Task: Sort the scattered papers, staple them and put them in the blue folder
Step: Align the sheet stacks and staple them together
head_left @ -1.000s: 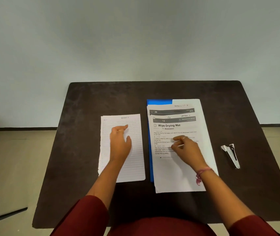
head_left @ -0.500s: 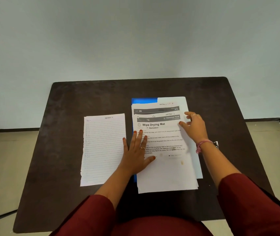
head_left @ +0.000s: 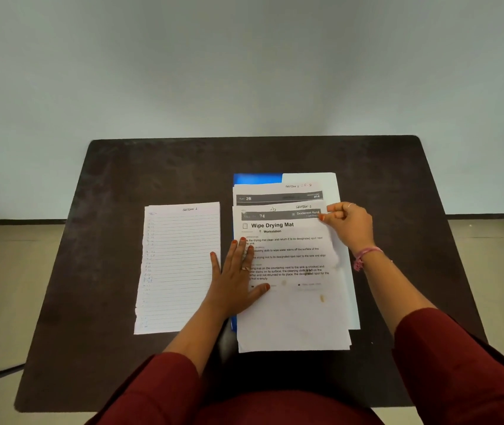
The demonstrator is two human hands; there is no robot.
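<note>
A stack of printed papers, topped by a "Wipe Drying Mat" sheet, lies on the blue folder, whose top left corner and a strip of left edge show. My left hand lies flat with fingers spread on the stack's left edge. My right hand pinches the top sheet's upper right corner between thumb and fingers. A lined handwritten sheet headed "Section 1" lies apart on the left. The stapler is hidden behind my right arm.
The dark table stands against a pale wall, with its far edge beyond the papers. Beige floor shows on both sides. My red sleeves cover the table's near edge.
My left hand left the lined sheet and came to press the printed stack. My right hand moved up to the top sheet's right corner and closed on it. The view shifted, hiding the stapler.
</note>
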